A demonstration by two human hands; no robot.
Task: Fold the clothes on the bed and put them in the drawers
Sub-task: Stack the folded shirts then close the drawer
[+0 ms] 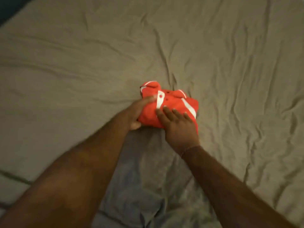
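A small orange-red shirt with white trim and a buttoned collar (174, 102) lies folded into a compact bundle on the bed (82, 63). My left hand (139, 112) grips the bundle's left side, thumb under its near edge and fingers over the top. The fingers of my right hand (177, 124) lie flat and straight on the near right part of the shirt.
The bed is covered by a wrinkled grey-brown sheet. A blue-grey garment (144, 178) lies spread on the sheet between my forearms, near the front edge. The bed's edge and a dark strip of floor (9, 7) show at the top left.
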